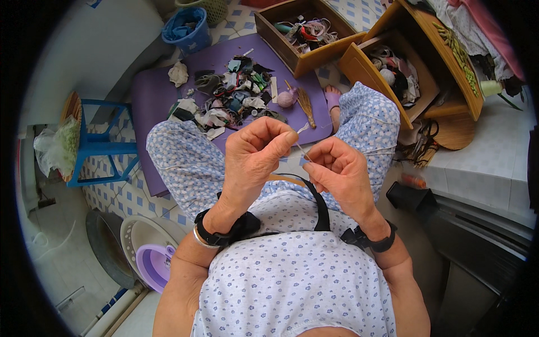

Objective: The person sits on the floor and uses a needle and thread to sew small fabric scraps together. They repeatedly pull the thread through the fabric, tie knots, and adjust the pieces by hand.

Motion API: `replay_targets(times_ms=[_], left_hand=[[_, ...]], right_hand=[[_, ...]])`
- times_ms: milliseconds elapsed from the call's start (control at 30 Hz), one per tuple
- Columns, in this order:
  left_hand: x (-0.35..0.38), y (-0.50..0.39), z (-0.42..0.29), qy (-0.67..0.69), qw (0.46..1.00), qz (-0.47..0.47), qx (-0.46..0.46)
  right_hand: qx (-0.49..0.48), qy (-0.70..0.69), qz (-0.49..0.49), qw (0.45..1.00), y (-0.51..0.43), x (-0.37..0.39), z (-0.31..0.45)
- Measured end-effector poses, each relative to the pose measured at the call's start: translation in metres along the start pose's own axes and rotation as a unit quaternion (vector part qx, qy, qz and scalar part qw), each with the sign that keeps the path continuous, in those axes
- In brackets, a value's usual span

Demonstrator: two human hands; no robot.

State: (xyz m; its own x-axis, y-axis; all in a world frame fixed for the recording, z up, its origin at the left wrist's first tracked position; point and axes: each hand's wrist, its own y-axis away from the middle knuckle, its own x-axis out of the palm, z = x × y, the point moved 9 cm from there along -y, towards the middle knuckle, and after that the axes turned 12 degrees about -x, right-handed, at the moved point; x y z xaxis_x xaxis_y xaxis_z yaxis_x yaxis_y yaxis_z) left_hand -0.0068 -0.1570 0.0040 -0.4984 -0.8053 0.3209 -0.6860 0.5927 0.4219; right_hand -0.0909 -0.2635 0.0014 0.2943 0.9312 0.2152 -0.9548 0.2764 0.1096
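Observation:
My left hand (259,156) pinches a thin white cord (302,151) between thumb and forefinger above my lap. Just right of it, my right hand (339,168) pinches the lower end of the same cord. A short white tail sticks out above my left fingertips. Beyond my hands, a heap of cloth scraps (236,99) lies on a purple mat (168,90). On the mat's right side are a pink ball of yarn (286,99) and a small straw brush (306,107). A crumpled off-white cloth (178,74) lies near the heap's left.
Two open wooden drawers (273,31) (374,90) hold yarn and cloth at the upper right. A blue bucket (187,31) stands beyond the mat. A blue stool (105,145) is at left, purple basin (153,265) at lower left. Scissors (423,137) lie at right.

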Motion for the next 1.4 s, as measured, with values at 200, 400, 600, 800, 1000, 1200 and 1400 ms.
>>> replay_targets(times_ms=[200,400,600,800,1000,1200,1400], left_hand=[[-0.001,-0.005,0.004,0.041,0.999,0.021,-0.029],[0.010,-0.005,0.015,0.048,0.993,0.072,-0.084],[0.013,-0.004,0.020,0.074,0.987,0.083,-0.113],[0.015,-0.006,0.021,0.076,0.985,0.091,-0.123],[0.018,-0.004,0.022,0.089,0.982,0.104,-0.129],[0.022,-0.003,0.019,0.105,0.981,0.118,-0.113],[0.020,-0.002,0.019,0.015,0.991,0.099,-0.087]], right_hand=[[-0.163,0.208,-0.009,0.964,0.000,-0.006,0.026],[-0.371,0.332,-0.013,0.867,0.001,0.005,0.066],[-0.249,0.208,-0.054,0.944,-0.009,-0.001,0.045],[-0.343,0.260,-0.045,0.902,-0.002,0.003,0.063],[-0.248,0.210,-0.047,0.945,-0.010,-0.001,0.042],[-0.307,0.338,-0.040,0.889,-0.007,0.001,0.051],[-0.359,0.390,-0.049,0.847,-0.003,0.007,0.061]])
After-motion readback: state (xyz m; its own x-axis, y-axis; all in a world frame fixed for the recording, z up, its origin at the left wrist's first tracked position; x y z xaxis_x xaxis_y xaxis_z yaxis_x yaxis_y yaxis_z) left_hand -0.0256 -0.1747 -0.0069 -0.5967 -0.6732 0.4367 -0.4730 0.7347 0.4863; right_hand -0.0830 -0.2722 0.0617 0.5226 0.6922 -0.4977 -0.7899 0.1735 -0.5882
